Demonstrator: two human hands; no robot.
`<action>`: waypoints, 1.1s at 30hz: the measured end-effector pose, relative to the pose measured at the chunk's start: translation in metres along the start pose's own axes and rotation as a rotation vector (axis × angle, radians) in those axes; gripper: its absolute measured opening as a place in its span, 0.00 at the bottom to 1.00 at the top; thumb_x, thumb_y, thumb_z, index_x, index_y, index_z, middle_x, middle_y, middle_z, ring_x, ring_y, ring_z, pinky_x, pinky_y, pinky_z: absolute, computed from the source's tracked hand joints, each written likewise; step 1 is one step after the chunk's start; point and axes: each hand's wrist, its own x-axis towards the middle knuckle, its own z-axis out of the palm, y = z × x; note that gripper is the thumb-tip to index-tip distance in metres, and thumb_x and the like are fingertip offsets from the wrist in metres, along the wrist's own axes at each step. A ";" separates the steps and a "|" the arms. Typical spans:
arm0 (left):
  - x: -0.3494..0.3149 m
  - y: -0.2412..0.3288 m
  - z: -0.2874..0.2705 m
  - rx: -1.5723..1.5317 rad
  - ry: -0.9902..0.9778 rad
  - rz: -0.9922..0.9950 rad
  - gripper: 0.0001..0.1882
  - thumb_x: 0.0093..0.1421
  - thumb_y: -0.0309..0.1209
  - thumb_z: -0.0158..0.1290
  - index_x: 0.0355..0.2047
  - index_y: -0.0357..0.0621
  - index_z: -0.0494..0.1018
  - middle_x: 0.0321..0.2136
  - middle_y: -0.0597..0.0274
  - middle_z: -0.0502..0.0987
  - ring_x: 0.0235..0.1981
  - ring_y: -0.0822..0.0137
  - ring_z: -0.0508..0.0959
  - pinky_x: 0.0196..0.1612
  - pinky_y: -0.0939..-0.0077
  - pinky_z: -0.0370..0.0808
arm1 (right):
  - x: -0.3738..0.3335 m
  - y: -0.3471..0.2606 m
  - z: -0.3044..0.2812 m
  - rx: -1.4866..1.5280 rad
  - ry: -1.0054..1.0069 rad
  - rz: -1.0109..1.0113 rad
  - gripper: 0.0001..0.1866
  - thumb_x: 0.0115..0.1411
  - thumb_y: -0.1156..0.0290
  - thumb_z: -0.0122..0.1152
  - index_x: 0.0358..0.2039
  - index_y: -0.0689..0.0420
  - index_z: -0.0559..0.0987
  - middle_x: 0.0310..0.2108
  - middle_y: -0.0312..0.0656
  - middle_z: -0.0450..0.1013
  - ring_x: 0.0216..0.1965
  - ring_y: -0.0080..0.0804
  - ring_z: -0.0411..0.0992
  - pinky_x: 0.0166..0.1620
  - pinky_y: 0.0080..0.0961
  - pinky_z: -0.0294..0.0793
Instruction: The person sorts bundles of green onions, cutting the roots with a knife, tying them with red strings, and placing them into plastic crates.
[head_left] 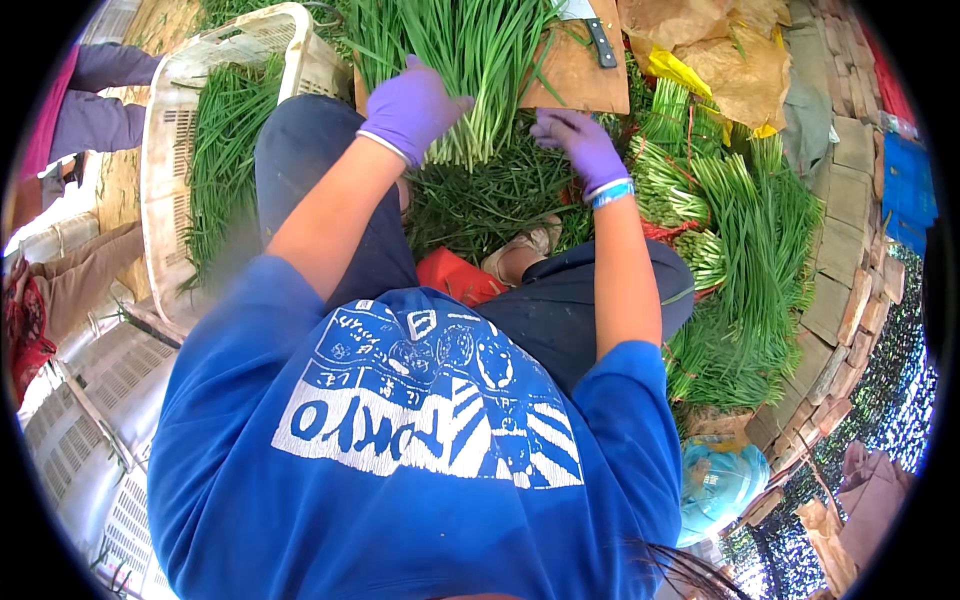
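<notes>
A large bunch of garlic chives point(470, 60), with pale stalk ends towards me, lies over the near edge of a wooden board point(575, 75). My left hand point(415, 108), in a purple glove, grips the bunch's left side, its thumb across the stalks and its other fingers partly hidden. Right of the stalk ends, close to the board's near edge, my gloved right hand point(582, 148) is held with loosely bent fingers apart and nothing visible in them. A knife point(602, 45) with a black handle rests on the board.
At my left stands a white plastic crate point(160, 190) holding more chives. Tied chive bundles point(740, 220) are piled at my right beside a brick border point(835, 240). Loose green trimmings point(490, 195) cover the ground between my legs. Brown paper point(720, 50) lies at the far right.
</notes>
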 end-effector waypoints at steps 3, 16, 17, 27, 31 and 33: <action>0.004 -0.018 0.000 0.077 0.157 0.041 0.47 0.45 0.50 0.54 0.54 0.28 0.46 0.34 0.36 0.70 0.34 0.51 0.75 0.37 0.64 0.71 | 0.029 -0.001 0.003 0.305 0.054 0.078 0.25 0.53 0.58 0.53 0.44 0.66 0.68 0.37 0.46 0.71 0.39 0.33 0.70 0.50 0.26 0.60; 0.070 -0.043 0.080 -0.652 0.411 -0.645 0.54 0.46 0.67 0.37 0.58 0.35 0.34 0.55 0.29 0.39 0.57 0.38 0.44 0.57 0.54 0.46 | 0.088 0.024 0.094 -0.002 0.726 -0.031 0.40 0.46 0.52 0.60 0.47 0.72 0.59 0.49 0.61 0.58 0.48 0.49 0.61 0.50 0.35 0.60; 0.074 -0.044 0.085 -0.619 0.437 -0.595 0.56 0.45 0.67 0.40 0.57 0.33 0.35 0.55 0.28 0.43 0.56 0.39 0.49 0.56 0.56 0.50 | 0.089 0.023 0.099 -0.046 0.733 -0.148 0.44 0.44 0.49 0.60 0.50 0.72 0.56 0.51 0.62 0.55 0.51 0.51 0.58 0.52 0.36 0.57; 0.086 -0.016 0.107 -0.684 0.296 -0.069 0.53 0.46 0.55 0.50 0.56 0.26 0.36 0.54 0.33 0.50 0.56 0.48 0.54 0.57 0.68 0.51 | 0.108 0.013 0.098 -0.151 0.370 0.049 0.38 0.53 0.39 0.39 0.31 0.71 0.72 0.28 0.60 0.71 0.33 0.51 0.70 0.36 0.37 0.67; 0.078 -0.018 0.088 -0.850 0.369 -0.198 0.43 0.53 0.48 0.48 0.56 0.31 0.41 0.46 0.43 0.66 0.45 0.60 0.69 0.46 0.70 0.66 | 0.117 0.004 0.131 0.035 0.443 0.066 0.24 0.57 0.53 0.40 0.38 0.64 0.70 0.36 0.58 0.69 0.38 0.54 0.66 0.40 0.41 0.65; 0.039 0.037 0.046 -0.650 0.162 -0.384 0.43 0.55 0.49 0.46 0.58 0.35 0.36 0.46 0.49 0.67 0.45 0.63 0.69 0.46 0.70 0.65 | 0.098 -0.001 0.134 0.257 0.950 -0.070 0.31 0.56 0.59 0.47 0.52 0.67 0.56 0.49 0.60 0.59 0.52 0.49 0.58 0.54 0.32 0.56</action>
